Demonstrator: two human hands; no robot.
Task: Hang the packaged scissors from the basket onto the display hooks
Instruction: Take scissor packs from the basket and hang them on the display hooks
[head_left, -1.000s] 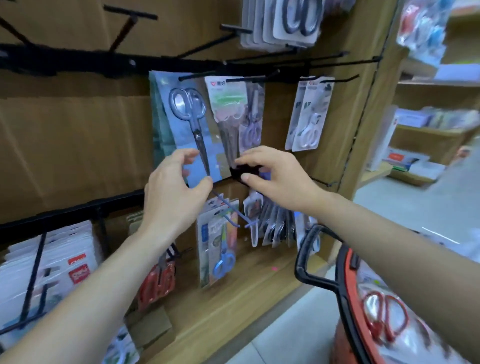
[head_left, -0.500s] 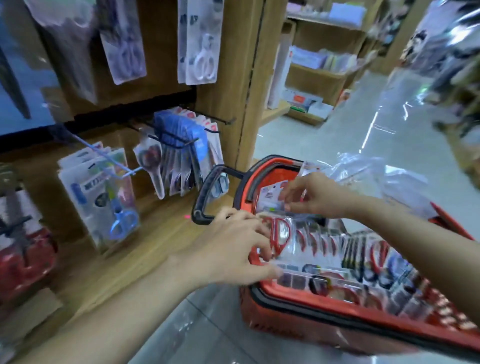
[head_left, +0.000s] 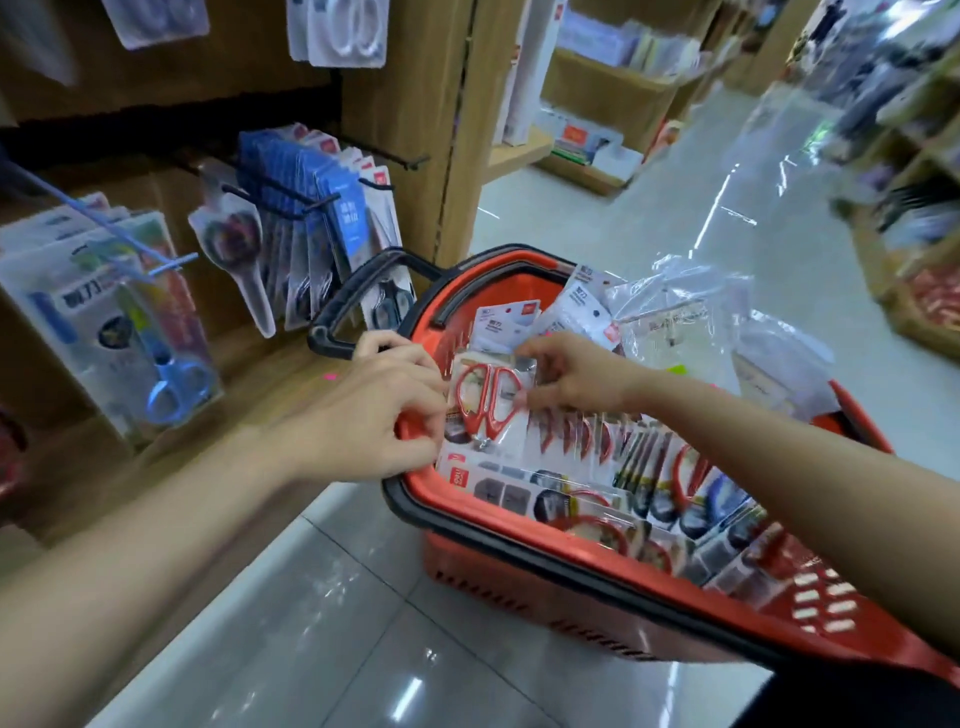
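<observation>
Between both hands, just above basket (head_left: 519, 535) stock: pack (head_left: 488, 410) of red scissors. Held narrow at top-right edge by R hand (head_left: 576, 374); gripped, prob. pinched, on left edge by curled L hand (head_left: 363, 421). Lies w/ long axis pointing away from body, handles at far end, blades nearer. To left of grip & higher, past L hand: hooks (head_left: 410, 160). So nearer for L. No sight of hang hole; likely at far end, by R hand.
</observation>
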